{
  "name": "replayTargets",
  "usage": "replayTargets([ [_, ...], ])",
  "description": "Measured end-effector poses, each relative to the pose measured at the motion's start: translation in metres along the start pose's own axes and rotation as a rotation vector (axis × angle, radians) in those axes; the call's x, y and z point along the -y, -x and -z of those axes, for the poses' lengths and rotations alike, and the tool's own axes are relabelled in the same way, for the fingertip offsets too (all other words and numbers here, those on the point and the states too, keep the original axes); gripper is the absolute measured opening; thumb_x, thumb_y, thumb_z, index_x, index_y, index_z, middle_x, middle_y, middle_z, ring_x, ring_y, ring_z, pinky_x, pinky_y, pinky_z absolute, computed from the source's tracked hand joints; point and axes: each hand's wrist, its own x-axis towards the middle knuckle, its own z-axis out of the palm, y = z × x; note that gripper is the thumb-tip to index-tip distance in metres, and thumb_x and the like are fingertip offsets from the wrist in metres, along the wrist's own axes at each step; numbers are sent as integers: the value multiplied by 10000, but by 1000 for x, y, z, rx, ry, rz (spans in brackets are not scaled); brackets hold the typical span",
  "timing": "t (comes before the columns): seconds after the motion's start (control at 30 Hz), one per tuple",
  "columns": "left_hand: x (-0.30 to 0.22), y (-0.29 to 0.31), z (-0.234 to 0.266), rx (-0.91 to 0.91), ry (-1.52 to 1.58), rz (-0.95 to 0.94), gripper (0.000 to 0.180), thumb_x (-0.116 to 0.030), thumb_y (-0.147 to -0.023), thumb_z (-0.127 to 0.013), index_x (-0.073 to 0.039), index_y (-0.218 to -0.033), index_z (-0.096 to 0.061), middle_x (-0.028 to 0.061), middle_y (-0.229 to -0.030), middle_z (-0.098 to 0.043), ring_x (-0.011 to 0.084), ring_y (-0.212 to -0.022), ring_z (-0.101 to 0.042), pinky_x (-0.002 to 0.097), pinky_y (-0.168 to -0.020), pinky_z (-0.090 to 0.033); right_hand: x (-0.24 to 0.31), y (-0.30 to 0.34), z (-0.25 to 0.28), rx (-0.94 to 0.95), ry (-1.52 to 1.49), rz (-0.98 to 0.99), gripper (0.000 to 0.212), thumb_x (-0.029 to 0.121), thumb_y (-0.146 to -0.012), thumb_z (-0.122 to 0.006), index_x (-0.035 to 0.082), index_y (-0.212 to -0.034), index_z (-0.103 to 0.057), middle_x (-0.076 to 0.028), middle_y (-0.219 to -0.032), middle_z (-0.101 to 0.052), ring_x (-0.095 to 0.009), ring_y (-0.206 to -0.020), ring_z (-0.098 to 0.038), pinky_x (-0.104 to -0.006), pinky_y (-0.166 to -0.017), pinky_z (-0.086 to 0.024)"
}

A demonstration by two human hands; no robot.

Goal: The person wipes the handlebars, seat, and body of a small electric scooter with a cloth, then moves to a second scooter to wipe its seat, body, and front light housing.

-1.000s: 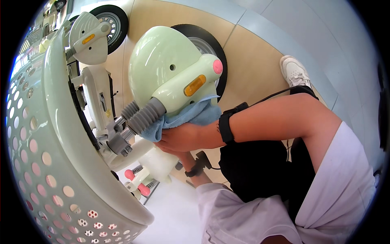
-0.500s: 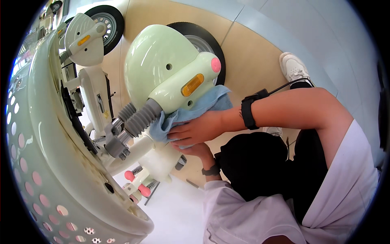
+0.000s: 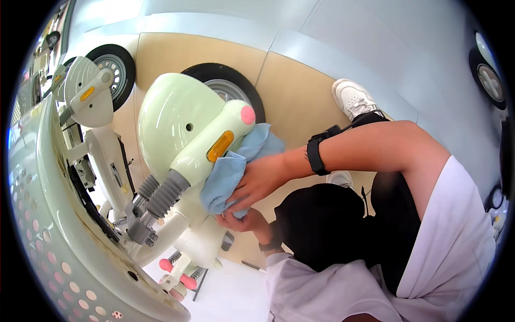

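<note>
My right hand (image 3: 260, 180) holds a light blue cloth (image 3: 222, 182), its fingers bent over the fabric beside the fork leg of a small vehicle. Just below it, my left hand (image 3: 245, 221) has its fingers curled at the cloth's lower edge; its fingertips are partly hidden. The cloth lies against the underside of a glossy pale green front fender (image 3: 171, 115). On the fork leg sit an orange reflector (image 3: 220, 146) and a pink round cap (image 3: 247, 115). Grey ribbed rubber boots (image 3: 167, 193) lead from it to a metal clamp (image 3: 142, 228). Behind the fender shows a black-tyred wheel (image 3: 230, 86).
A perforated pale basket-like panel (image 3: 48, 236) curves along the left. Beyond it stands a similar vehicle with a cream fender (image 3: 88, 102) and wheel (image 3: 115, 70). Pink-ended parts (image 3: 188, 281) show low down. My white shoe (image 3: 357, 99) rests on the tiled floor (image 3: 298, 80).
The view has shifted, so the fender sits lower and farther left. The cloth is bunched differently, with a fold now over the fork leg below the reflector. My left hand's fingers have curled at the cloth's edge.
</note>
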Motion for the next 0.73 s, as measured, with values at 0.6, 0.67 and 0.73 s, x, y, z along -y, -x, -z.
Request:
replayTargets([
  [0.6,-256,-95,-99,773,955,-421,503,92,-711,-617,12,-1207,-592,193,-1202,-593,351,-1096,-584,402,-955,-444,62,98,293,-190,359,-797,636,-45,-672,-709,169,-1256,-575,-58,-1196,-575,-255,-1118,-572,-355,-770,-546],
  [0.67,-290,-104,-103,892,1026,-649,502,83,-705,-631,14,-1201,-590,194,-1204,-591,357,-1093,-585,406,-949,-450,83,113,314,-223,428,-826,652,-28,-692,-729,173,-1287,-557,-58,-1209,-575,-263,-1134,-565,-354,-791,-543],
  [0.73,-323,-109,-97,958,1051,-733,487,69,-716,-639,0,-1196,-597,177,-1221,-593,363,-1103,-583,413,-950,-452,102,122,338,-208,517,-868,686,-18,-696,-731,191,-1319,-536,-85,-1232,-571,-275,-1174,-550,-356,-814,-549],
])
